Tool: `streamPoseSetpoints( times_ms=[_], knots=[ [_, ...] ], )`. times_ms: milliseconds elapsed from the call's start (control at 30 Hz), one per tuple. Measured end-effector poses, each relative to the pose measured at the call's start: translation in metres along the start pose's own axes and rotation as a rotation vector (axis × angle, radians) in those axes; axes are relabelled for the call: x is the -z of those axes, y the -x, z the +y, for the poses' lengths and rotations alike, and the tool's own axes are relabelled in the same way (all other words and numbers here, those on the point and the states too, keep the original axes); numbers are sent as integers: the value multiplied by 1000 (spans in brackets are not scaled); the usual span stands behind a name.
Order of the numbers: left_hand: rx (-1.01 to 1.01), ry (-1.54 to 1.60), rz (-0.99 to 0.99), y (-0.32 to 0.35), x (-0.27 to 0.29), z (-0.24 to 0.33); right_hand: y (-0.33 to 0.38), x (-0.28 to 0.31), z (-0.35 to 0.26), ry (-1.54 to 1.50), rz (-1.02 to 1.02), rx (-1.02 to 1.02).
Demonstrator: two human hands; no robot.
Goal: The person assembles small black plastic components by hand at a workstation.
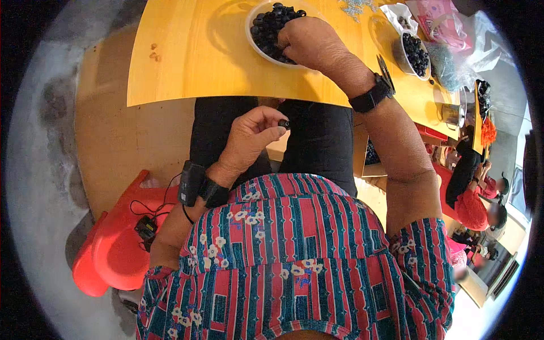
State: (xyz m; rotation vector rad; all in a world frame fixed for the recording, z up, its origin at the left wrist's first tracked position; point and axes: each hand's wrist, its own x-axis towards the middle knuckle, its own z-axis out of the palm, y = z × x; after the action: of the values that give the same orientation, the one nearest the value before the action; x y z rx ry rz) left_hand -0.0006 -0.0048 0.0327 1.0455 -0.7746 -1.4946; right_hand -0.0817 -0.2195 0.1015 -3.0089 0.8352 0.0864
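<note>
My left hand (249, 139) is over my lap, just below the table's near edge, with thumb and forefinger pinching a small black round part (284, 123). A light-coloured ring or hole shows on that part's end. My right hand (313, 46) reaches into a round white plastic bowl (249, 35) heaped with small black parts (273, 24). Its fingers are curled among the pieces, and the back of the hand hides whatever the fingertips grip. Both wrists wear dark bands.
On the yellow table (181, 56), a second tub (409, 67) of black parts stands at the right, beside scissors (385, 71), a metal cup (451, 114) and clear plastic bags (481, 48). A red chair (122, 249) stands to my left. Other people sit at the far right.
</note>
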Motion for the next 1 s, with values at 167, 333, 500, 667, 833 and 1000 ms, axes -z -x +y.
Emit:
streamPoseSetpoints(
  times_ms=[167, 333, 500, 667, 833, 1000],
  knots=[
    [-15, -1, 0, 2, -1, -1, 1, -4, 1, -58, 11, -12],
    [-24, -11, 0, 1, 0, -2, -2, 6, -15, 12, -13, -70],
    [-27, 10, 4, 1, 0, 0, -3, 5, -13, -4, 12, -64],
    [-41, 44, 3, 0, 1, -2, -3, 2, -7, -30, 56, -27],
    [-59, 61, -1, 1, 0, -4, -1, 3, -3, -29, 31, -31],
    [-64, 70, -15, -1, 0, -7, -1, 3, -7, 41, 26, -51]
  ],
)
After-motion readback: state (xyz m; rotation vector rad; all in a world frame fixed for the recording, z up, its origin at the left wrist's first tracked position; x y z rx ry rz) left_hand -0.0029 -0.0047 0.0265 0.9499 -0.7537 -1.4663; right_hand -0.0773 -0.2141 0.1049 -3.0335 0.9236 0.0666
